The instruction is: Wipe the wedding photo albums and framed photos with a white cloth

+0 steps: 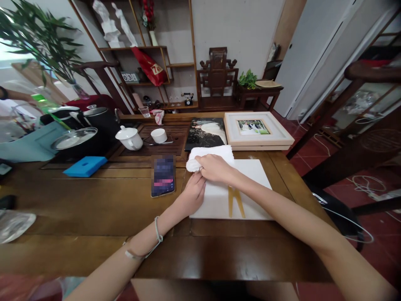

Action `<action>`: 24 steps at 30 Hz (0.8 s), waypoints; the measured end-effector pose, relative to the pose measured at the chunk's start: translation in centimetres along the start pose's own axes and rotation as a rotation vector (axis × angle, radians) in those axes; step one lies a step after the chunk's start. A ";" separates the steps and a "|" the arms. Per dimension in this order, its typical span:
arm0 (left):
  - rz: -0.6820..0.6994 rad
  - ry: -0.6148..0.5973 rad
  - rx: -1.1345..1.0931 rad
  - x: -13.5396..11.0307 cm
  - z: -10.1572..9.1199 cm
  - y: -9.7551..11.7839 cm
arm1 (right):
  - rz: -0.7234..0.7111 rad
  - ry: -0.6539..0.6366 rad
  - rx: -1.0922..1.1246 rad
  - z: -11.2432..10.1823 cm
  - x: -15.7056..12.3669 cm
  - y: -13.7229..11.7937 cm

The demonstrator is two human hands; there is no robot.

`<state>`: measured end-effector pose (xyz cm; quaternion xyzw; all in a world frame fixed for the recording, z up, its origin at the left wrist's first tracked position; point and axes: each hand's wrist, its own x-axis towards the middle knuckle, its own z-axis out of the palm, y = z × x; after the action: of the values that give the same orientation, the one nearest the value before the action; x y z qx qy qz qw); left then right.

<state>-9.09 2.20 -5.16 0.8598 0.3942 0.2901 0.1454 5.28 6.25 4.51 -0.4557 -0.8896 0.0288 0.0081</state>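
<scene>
On the table (232, 246), the right hand (216, 168) clamps fingers on cloth (224, 152) at eleven o'clock on the board (254, 177); whether the left hand (191, 197) grips, I cannot tell

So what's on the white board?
On the board: two yellow strips, and a white cloth over its far left corner. Whatever the cloth and right forearm cover can't be seen.

From the wearer's head, one camera faces forward and down over a table (103, 213), the left hand (193, 193) and right hand (216, 168) close at center, a shelf (181, 65) farther off at 11 o'clock, a chair (218, 69) at 12.
</scene>
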 end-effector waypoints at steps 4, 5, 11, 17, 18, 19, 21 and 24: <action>-0.031 -0.023 0.005 -0.1 0.2 0.0 | 0.073 -0.011 -0.054 0.0 -1.6 1.7; -0.043 -0.026 0.009 -0.2 0.3 -0.1 | 0.091 -0.008 -0.073 0.2 -2.3 2.0; -0.068 -0.041 0.003 -0.6 0.5 -0.3 | -0.040 0.056 -0.188 3.2 -10.0 -1.5; -0.058 -0.099 -0.017 -0.8 -0.1 -0.3 | -0.246 0.098 -0.036 3.9 -14.2 -4.7; -0.057 -0.097 -0.014 -0.7 -0.1 -0.3 | -0.215 0.090 0.010 3.9 -13.6 -3.9; -0.055 -0.091 -0.011 -0.7 -0.1 -0.3 | -0.172 0.087 0.041 3.9 -12.7 -2.8; -0.051 -0.073 -0.001 -0.6 0.1 -0.3 | -0.082 0.090 0.054 3.9 -10.5 -0.1; -0.060 -0.047 0.016 -0.5 0.4 -0.4 | 0.031 0.070 0.023 3.9 -7.6 3.1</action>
<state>-9.28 2.06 -5.85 0.8554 0.4185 0.2623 0.1562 12.06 1.75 0.56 -0.4700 -0.8813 0.0232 0.0440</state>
